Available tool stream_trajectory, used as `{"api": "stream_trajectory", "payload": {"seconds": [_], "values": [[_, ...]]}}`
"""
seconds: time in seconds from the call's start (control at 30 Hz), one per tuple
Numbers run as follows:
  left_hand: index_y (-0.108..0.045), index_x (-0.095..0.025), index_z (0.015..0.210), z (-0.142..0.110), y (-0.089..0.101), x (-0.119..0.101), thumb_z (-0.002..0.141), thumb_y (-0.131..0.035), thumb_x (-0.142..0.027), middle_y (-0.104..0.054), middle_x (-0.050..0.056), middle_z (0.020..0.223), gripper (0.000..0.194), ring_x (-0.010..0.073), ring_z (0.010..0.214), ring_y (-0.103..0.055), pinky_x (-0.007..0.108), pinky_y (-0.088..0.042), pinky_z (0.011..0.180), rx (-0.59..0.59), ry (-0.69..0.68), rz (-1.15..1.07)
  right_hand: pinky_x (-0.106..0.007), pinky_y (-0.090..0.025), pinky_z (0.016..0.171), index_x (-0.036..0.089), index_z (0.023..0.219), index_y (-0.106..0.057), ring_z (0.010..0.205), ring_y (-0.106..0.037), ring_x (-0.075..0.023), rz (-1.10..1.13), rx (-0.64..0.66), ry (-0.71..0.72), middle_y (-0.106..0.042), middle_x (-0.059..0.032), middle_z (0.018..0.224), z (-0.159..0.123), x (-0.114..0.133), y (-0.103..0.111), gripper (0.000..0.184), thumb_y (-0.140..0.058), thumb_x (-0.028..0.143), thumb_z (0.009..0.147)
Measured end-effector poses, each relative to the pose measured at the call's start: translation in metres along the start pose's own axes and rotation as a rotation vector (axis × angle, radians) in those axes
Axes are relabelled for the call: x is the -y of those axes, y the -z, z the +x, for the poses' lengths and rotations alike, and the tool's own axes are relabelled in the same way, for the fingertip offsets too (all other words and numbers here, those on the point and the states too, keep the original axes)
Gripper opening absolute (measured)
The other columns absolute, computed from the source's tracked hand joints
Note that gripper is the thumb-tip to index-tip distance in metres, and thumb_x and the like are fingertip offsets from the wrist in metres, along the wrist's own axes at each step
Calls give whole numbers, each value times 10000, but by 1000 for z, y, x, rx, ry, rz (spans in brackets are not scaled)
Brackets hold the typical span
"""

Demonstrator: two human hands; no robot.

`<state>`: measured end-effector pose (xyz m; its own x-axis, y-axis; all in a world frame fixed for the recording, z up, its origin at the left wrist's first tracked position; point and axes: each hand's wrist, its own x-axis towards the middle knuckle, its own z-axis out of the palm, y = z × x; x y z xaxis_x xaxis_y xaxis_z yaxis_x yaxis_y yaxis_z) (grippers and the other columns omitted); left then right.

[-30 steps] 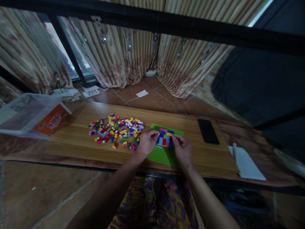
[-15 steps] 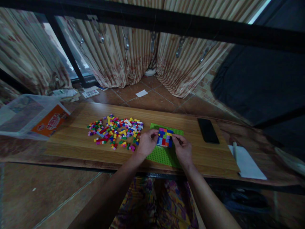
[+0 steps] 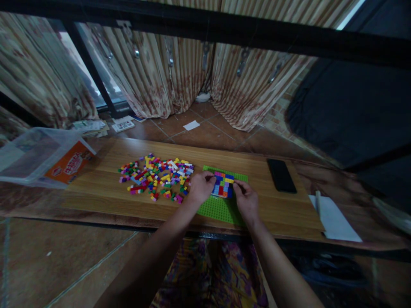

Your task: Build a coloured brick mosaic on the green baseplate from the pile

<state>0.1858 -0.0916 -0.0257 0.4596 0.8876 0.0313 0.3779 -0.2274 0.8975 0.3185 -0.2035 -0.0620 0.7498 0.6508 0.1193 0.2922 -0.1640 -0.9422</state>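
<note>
A flat block of toy bricks in blue, red, orange, yellow and purple lies over the green baseplate. My left hand is closed at the block's left edge, its thumb and fingertips bent together against the bricks. On the opposite side, the thumb and forefinger of my right hand pinch the right edge near a yellow brick. Any single small brick under the fingertips is too small to make out. Left of my left hand spreads a pile of loose toy bricks.
The wooden board bears all this. A black phone lies to the right, past it a white paper sheet. At the far left stands a clear plastic bin with an orange label. Curtains hang behind.
My left hand has shifted slightly right and its fingertips now cover more of the block's left edge. The right hand stays nearly in place at the right edge.
</note>
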Motion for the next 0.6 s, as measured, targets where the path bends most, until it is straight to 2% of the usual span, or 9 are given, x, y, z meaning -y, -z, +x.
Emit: {"api": "stream_trajectory", "payload": {"seconds": [0.43,0.6], "values": [[-735,-183,801,4,-9,4,759,-617,-163,-714,16,727,127,141,698,-649,266,-520,696,-65,82,-72,-391,-498,878,180,990,-713,932,-663,-231,-39,5,72,-731,-97,1006,-5,-1,-1,386,-558,507,854],[-726,-183,787,5,-8,6,755,-619,-179,-701,2,701,112,130,660,-636,246,-508,646,-22,122,-140,-390,-506,862,186,984,-701,908,-657,-226,-25,1,94,-728,-86,971,-4,3,7,371,-537,500,874]]}}
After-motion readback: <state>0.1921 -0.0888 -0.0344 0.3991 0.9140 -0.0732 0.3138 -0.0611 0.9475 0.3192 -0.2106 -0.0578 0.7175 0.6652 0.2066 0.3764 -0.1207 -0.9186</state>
